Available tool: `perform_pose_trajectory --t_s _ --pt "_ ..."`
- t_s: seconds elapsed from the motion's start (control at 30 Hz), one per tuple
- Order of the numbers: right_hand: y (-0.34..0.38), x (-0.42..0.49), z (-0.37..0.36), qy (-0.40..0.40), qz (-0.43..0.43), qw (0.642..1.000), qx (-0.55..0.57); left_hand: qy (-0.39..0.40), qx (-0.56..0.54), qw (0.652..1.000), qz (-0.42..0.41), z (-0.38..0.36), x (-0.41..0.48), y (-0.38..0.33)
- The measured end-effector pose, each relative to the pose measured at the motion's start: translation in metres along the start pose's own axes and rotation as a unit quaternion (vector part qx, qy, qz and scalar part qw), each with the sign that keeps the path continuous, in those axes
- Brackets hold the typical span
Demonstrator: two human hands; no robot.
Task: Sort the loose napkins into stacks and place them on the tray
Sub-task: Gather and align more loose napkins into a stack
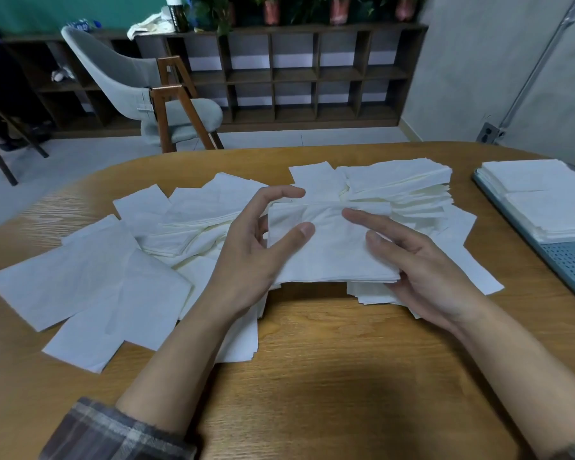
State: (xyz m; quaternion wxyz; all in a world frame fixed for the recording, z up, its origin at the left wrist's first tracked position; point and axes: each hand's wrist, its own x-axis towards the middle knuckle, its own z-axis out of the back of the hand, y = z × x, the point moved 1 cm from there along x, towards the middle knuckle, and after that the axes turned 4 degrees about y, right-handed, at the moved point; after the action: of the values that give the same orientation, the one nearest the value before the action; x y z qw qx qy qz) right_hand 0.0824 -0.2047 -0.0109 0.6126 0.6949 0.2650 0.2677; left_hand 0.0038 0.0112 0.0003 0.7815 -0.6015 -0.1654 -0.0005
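Above the middle of the counter point(312, 360), both hands hold a small stack of napkins point(332, 254) over the scattered paper beneath. The left hand point(249, 257) grips the stack's left edge: thumb pressed on the top sheet, index finger curled over the far edge, the remaining fingers hidden behind the paper. The right hand point(425, 267) takes the right edge, with thumb and extended index finger lying on top. Its other fingers appear to be tucked under the near right corner, though the paper hides them. The loose napkins point(90, 280) lie overlapping across the counter from the left side to just right of the hands, with a fanned heap point(402, 184) at the far side. The tray point(568, 263), blue-grey and perforated, sits at the counter's right edge, well apart from the hands. It carries two sorted stacks point(538, 180) side by side at its far end. A plaid sleeve point(113, 433) covers the left forearm. A grey chair point(130, 81) and a wooden shelf unit point(296, 74) stand beyond.
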Motion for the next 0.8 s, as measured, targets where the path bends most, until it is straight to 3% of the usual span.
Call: perform_pose_trajectory --t_s 0.1,0.3,0.6,0.8 --pt "0.002 -0.002 0.000 -0.003 0.002 1.000 -0.002 0.006 0.000 1.000 0.006 -0.001 0.000 -0.002" --pt "0.010 -0.014 0.008 -0.071 0.058 0.968 -0.234 0.038 0.030 0.998 0.040 -0.013 -0.008 -0.006" --pt "0.033 -0.071 0.057 -0.130 0.066 0.951 -0.271 0.161 0.063 0.985 -0.005 -0.071 -0.020 -0.052" --pt "0.050 -0.115 0.117 -0.166 0.054 0.937 -0.302 0.165 0.094 0.981 -0.034 -0.143 -0.004 -0.060"
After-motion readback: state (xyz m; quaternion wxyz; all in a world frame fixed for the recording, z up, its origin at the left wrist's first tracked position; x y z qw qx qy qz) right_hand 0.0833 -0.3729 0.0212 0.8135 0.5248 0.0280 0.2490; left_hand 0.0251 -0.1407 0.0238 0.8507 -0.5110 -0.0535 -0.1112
